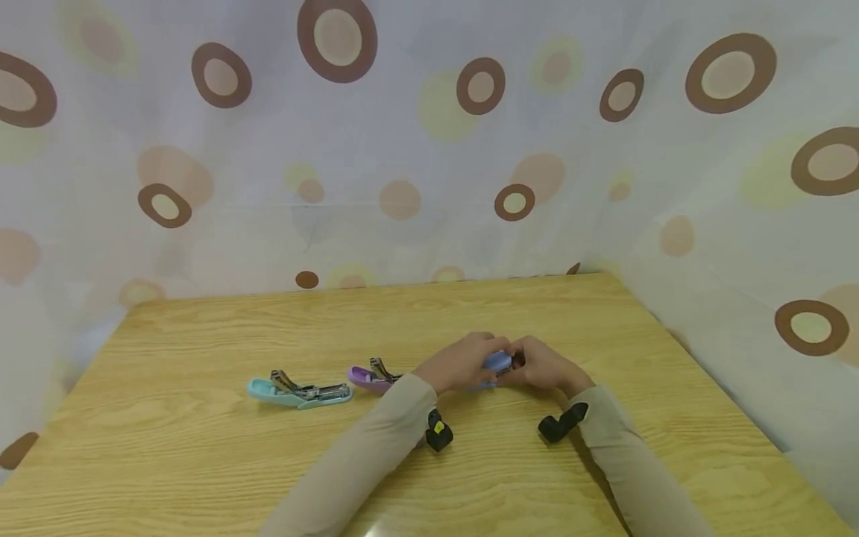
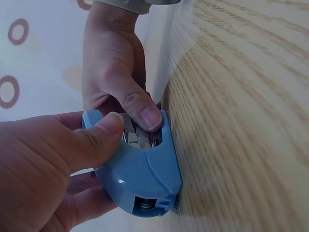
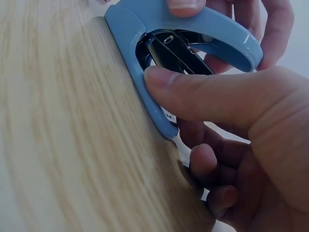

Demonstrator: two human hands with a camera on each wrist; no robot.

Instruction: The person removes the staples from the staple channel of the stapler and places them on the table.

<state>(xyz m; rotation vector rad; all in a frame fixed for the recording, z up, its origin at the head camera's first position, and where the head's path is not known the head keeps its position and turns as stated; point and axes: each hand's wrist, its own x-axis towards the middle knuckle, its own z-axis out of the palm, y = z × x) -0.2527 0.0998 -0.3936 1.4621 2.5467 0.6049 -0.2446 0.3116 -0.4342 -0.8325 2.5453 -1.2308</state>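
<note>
A blue stapler (image 2: 145, 169) stands on the wooden table between both hands, its top arm raised at an angle from its base. My left hand (image 1: 463, 363) grips the stapler's top arm, thumb on one side and fingers round the other. From the opposite end, my right hand (image 1: 545, 367) holds the stapler by its base. Its thumb (image 3: 193, 94) lies over the base beside the dark metal staple channel (image 3: 171, 53), with fingers curled below. In the head view the hands cover much of the blue stapler (image 1: 498, 362).
To the left lie a turquoise stapler (image 1: 271, 394) and a purple stapler (image 1: 365, 378), both folded open with metal parts raised. My left forearm partly hides the purple one. A spotted cloth (image 1: 403, 149) hangs behind the wooden table (image 1: 168, 447).
</note>
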